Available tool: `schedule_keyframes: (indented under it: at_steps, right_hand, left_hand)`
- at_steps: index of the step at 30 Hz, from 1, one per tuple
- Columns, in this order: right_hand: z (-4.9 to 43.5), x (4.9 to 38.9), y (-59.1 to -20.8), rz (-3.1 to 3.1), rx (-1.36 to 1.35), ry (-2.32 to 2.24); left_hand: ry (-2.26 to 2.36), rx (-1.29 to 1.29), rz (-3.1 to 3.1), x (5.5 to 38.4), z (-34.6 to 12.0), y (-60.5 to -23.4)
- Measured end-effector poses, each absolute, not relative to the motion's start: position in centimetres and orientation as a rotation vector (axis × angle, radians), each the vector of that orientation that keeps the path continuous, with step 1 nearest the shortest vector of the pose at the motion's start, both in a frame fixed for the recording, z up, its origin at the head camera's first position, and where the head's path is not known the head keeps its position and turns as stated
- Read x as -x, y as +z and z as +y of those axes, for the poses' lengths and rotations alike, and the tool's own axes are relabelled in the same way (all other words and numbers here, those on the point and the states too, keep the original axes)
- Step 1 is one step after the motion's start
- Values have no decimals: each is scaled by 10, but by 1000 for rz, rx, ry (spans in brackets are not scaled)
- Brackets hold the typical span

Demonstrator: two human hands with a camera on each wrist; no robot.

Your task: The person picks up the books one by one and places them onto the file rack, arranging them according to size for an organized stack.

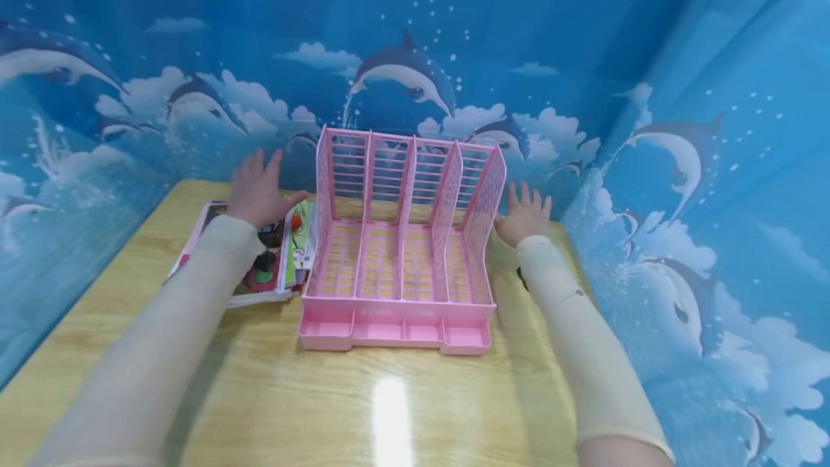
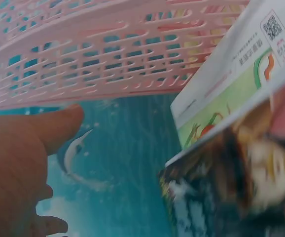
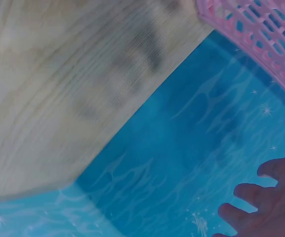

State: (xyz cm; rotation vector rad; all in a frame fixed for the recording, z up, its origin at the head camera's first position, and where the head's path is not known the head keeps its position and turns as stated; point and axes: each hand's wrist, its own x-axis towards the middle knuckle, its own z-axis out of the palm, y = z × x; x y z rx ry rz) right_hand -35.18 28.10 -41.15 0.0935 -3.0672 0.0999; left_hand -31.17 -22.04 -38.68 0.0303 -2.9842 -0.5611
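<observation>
A pink desktop file organizer [image 1: 398, 304] stands upright on the table, with several tall slots and a row of shallow trays along its front. My left hand [image 1: 258, 189] is spread above a pile of books, its thumb pointing at the organizer's left side. In the left wrist view, the thumb of that left hand [image 2: 14, 163] lies close to the pink lattice panel [image 2: 127, 54]; I cannot tell if they touch. On the other side, my right hand [image 1: 524, 216] has its fingers spread, with the thumb close to the organizer's right panel. Neither hand holds anything.
Books and magazines [image 1: 259, 298] lie stacked left of the organizer, beneath the left hand. A small black thing [image 1: 522, 279] is partly hidden by the right sleeve. The wooden table [image 1: 292, 395] meets blue dolphin-print curtains [image 1: 259, 34] at the back and sides.
</observation>
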Motion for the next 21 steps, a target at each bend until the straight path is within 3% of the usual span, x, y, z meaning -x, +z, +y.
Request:
schedule_keyframes:
  at_steps: [10, 21]
  right_hand:
    - [286, 331, -415, -3077, -168, 398]
    - [279, 309, -420, -3252, -622, 358]
  left_hand:
    - [-733, -202, -3011, 266, -275, -364]
    - [-702, -316, -3277, 210, -336, -360]
